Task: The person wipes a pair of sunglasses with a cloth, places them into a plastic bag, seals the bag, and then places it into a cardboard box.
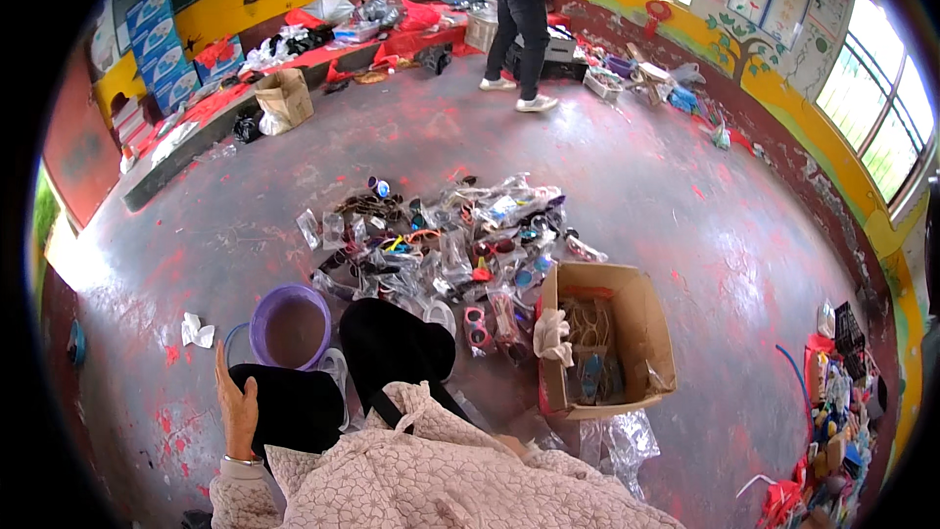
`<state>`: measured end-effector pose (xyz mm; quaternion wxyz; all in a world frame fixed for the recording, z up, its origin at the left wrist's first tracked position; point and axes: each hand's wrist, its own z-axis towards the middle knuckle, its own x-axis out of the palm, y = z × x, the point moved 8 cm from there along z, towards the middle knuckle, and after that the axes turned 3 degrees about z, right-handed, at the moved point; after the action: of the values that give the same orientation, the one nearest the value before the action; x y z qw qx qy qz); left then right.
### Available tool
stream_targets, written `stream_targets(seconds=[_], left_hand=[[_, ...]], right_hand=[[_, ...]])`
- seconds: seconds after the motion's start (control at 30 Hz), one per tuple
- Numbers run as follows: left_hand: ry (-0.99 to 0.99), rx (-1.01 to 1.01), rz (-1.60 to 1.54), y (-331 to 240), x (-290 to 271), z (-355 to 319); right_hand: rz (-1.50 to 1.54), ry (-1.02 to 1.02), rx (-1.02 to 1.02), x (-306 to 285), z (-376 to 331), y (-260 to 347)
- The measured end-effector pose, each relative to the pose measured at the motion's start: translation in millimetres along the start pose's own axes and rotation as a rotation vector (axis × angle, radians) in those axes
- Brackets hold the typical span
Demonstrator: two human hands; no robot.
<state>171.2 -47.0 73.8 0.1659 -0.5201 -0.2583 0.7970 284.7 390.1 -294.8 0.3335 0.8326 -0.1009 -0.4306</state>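
Note:
My left hand point(236, 409) is raised beside my left knee, its fingers stretched out and nothing in it. Close to it stands a purple bucket point(258, 325) with a brownish inside. Of my right hand point(511, 445) only a small strip of skin shows past my quilted pink jacket; its fingers are hidden. In front of my knees spreads a heap of sunglasses point(421, 240), many in clear plastic bags. Pink-framed sunglasses point(477, 326) lie at its near edge. To the right, an open cardboard box point(641, 333) holds several glasses, with a crumpled white cloth or paper point(553, 337) on its edge.
Clear plastic bags point(627, 446) lie by the box, and a white crumpled tissue point(197, 330) is left of the bucket. A person point(522, 24) stands at the back near a low platform of clutter. Mixed goods point(837, 421) are piled along the right wall.

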Motion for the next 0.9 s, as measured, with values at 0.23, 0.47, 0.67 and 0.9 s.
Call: stream_targets(seconds=[0.23, 0.47, 0.67, 0.9], left_hand=[[0.162, 0.098, 0.358, 38, 31, 1], [0.209, 0.190, 0.567, 53, 59, 3], [0.169, 0.190, 0.485, 59, 61, 1], [0.154, 0.201, 0.534, 67, 64, 2]], right_hand=[[0.017, -0.201, -0.153, -24, -36, 51], [-0.021, -0.043, 0.107, 7, -36, 30], [-0.381, -0.387, 0.028, -5, -34, 55], [-0.398, -0.475, -0.011, -9, -30, 59]])
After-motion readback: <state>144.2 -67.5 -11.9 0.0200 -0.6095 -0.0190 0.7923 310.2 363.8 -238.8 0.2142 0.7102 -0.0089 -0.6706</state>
